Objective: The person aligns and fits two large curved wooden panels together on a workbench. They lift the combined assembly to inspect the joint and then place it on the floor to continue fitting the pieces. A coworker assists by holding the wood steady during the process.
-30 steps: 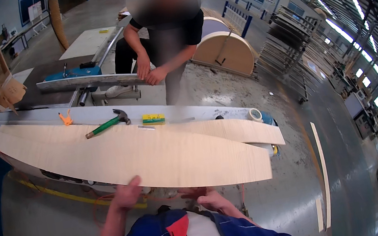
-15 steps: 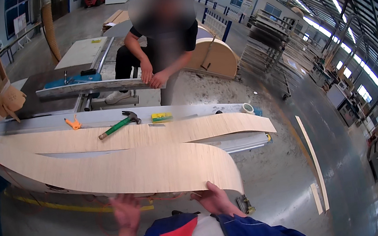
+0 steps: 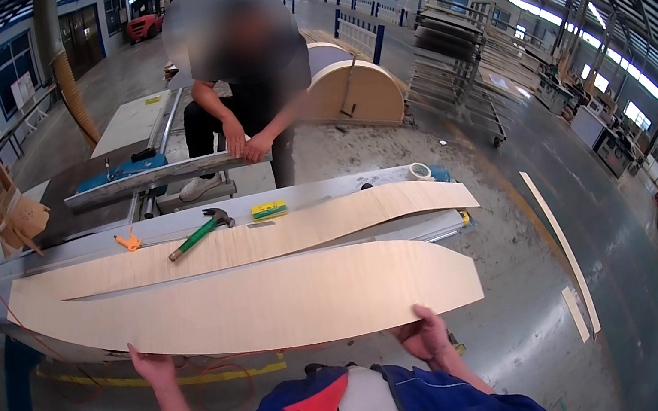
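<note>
A long, pale sheet of wood veneer (image 3: 275, 301) stretches across in front of me, its right end extending past the table. At its near edge on the left, my left hand (image 3: 156, 369) grips it, part of the fingers hidden by the sheet. Farther right, my right hand (image 3: 426, 335) has its thumb at the same edge and its other fingers partly underneath. Behind lies a second veneer strip (image 3: 315, 223), bowed upward toward its right end. A claw hammer (image 3: 199, 234) with a green handle rests at that strip's far edge, beside a yellow-green small box (image 3: 269, 209).
An orange tool (image 3: 129, 241) and a tape roll (image 3: 420, 171) lie on the long table (image 3: 59, 257). Across it, a seated person (image 3: 251, 101) has both hands on a long grey bar (image 3: 150, 179). Narrow wood strips (image 3: 561, 249) lie on the floor at right.
The near veneer sheet's curled right end has flattened out and reaches farther right. My left hand has moved left along the edge, and my right hand has moved right.
</note>
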Demonstrator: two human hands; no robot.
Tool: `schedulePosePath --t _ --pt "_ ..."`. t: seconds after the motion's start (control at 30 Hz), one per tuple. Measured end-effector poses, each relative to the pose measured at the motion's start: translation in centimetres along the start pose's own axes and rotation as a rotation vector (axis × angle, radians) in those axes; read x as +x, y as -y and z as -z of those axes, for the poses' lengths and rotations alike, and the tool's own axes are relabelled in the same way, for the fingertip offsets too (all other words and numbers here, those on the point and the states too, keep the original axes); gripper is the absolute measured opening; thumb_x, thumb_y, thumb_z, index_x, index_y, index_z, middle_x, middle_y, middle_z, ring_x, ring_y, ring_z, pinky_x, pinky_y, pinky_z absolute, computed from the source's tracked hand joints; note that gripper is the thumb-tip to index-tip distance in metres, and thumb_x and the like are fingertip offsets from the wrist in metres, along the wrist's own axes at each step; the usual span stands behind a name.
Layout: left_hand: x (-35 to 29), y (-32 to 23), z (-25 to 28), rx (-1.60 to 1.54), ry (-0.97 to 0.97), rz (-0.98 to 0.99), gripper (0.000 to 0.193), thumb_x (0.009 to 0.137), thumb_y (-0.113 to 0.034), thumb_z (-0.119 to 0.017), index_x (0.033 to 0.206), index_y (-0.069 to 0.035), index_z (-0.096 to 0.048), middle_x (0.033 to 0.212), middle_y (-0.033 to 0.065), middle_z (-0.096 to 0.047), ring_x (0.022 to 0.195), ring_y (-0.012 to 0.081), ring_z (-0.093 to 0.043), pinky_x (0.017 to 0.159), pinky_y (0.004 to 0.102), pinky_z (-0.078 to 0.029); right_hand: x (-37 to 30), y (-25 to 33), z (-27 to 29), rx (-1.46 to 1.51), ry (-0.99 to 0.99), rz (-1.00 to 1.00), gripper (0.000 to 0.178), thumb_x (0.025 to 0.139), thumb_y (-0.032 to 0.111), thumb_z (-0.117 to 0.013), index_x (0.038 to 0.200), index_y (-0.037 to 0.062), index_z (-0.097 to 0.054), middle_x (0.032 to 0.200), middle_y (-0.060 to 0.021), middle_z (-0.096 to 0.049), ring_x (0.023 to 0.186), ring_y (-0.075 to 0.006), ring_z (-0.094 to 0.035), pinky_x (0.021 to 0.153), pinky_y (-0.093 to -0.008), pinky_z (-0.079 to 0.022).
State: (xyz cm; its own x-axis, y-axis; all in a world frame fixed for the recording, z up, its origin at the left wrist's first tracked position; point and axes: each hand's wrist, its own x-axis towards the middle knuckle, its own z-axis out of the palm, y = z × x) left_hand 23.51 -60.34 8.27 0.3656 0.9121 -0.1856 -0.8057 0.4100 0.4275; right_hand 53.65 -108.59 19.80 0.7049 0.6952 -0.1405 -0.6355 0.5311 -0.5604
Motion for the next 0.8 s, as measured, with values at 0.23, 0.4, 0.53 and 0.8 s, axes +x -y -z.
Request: schedulePosePath --t 0.23,0.4,0.53,0.8 --pt "-2.3 -0.1 -4.7 0.151 -0.002 0.154 0.045 0.096 -0.039 -0.048 0.126 -0.006 -0.054 0.122 0.0077 -0.060 0.113 0.0251 -0.057 0.097 0.0417 -0.046 -1.6 8.3 6.1 0.185 -0.145 0.413 0.046 0.089 0.024 -0.051 0.128 -0.0011 -0.051 0.124 -0.0137 -0.060 0.115 -0.0280 -0.059 0.101 -0.0420 -0.046" --pt "-3.2 1.4 -6.1 0.276 0.127 0.190 0.044 0.097 -0.035 -0.044 0.125 -0.003 -0.054 0.122 0.0082 -0.061 0.113 0.0250 -0.057 0.098 0.0389 -0.043 -1.1 10.0 10.7 0.201 -0.337 0.535 0.047 0.090 0.025 -0.049 0.129 -0.0032 -0.048 0.125 -0.0163 -0.059 0.114 -0.0304 -0.059 0.096 -0.0430 -0.050" --pt "-8.2 1.1 -13.2 0.381 0.209 0.084 0.043 0.097 -0.032 -0.042 0.123 0.000 -0.055 0.121 0.0098 -0.061 0.113 0.0239 -0.057 0.098 0.0376 -0.042 -1.2 10.4 16.7 0.232 -0.505 0.474 0.045 0.093 0.022 -0.045 0.129 -0.0048 -0.046 0.126 -0.0192 -0.057 0.116 -0.0324 -0.057 0.099 -0.0449 -0.049" --pt "-16.6 -2.3 -19.6 0.579 0.443 -0.413 0.052 0.097 -0.038 -0.039 0.129 0.001 -0.047 0.129 0.0167 -0.053 0.117 0.0298 -0.053 0.094 0.0437 -0.045 2.3 7.5 21.7 0.247 -0.418 0.366 0.045 0.093 0.019 -0.047 0.130 -0.0050 -0.044 0.127 -0.0197 -0.056 0.116 -0.0336 -0.056 0.099 -0.0437 -0.048"
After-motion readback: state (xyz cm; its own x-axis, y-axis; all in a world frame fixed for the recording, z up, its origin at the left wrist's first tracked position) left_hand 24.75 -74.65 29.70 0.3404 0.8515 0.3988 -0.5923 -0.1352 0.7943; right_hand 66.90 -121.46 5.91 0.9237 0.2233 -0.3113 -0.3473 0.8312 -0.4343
